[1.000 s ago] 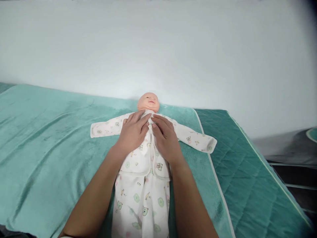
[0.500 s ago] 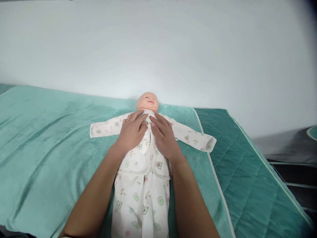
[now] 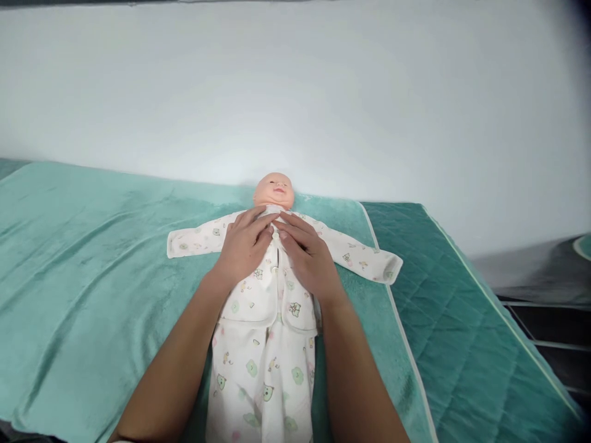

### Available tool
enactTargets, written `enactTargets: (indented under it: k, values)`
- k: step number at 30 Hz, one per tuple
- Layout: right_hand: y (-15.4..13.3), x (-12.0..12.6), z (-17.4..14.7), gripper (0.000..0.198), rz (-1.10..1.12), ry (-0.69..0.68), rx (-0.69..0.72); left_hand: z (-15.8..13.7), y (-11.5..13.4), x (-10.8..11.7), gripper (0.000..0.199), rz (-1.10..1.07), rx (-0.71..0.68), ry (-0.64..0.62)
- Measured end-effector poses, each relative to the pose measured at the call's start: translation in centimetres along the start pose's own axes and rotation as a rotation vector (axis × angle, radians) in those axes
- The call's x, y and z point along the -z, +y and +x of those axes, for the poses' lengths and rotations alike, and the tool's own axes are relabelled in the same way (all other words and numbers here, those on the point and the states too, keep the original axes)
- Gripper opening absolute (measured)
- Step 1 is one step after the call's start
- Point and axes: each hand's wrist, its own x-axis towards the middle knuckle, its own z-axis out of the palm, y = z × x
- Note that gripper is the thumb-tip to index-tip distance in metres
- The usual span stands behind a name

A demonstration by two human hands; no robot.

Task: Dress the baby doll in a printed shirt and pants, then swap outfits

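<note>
A baby doll [image 3: 274, 189] lies on its back, dressed in a white printed jacket [image 3: 252, 301] and matching trousers [image 3: 263, 381]. Its sleeves spread out to both sides. My left hand [image 3: 247, 243] lies on the chest, thumb and fingers drawn together on the jacket's edge just below the neck. From the other side, my right hand [image 3: 309, 252] pinches at the same spot, its fingertips meeting the left ones. Just below the fingertips shows a white button [image 3: 276, 235], with another button lower on the front. My fingers hide the top of the jacket opening.
Under the doll is a light green blanket [image 3: 115, 277] with a pale edge. A darker quilted cover [image 3: 462, 326] shows to the right. Behind the doll's head rises a white wall [image 3: 295, 92]. Dark slats [image 3: 554, 326] are at the far right.
My right fingers have moved slightly in toward the left ones and now cover the spot below the neck. My left hand has barely moved. The doll lies as before.
</note>
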Motion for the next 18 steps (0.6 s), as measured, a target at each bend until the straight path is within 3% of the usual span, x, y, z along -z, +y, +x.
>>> enactTargets:
  k: [4,10,16,18]
  values:
    - [-0.2,-0.1,-0.1,0.024,0.167,0.14,-0.105,0.0,0.1,-0.2,0.037,-0.023,-0.012,0.059]
    - [-1.9,-0.3,-1.8,0.021,0.212,0.252,-0.11,-2.3,0.8,-0.1,0.031,-0.124,-0.061,0.168]
    - [-2.4,-0.7,-5.5,0.014,-0.03,0.328,0.031,-5.8,0.1,-0.1,0.023,-0.216,-0.137,0.243]
    - [-2.9,-0.4,-6.1,0.012,-0.142,0.274,0.042,-6.2,0.2,0.1,0.018,-0.211,-0.14,0.21]
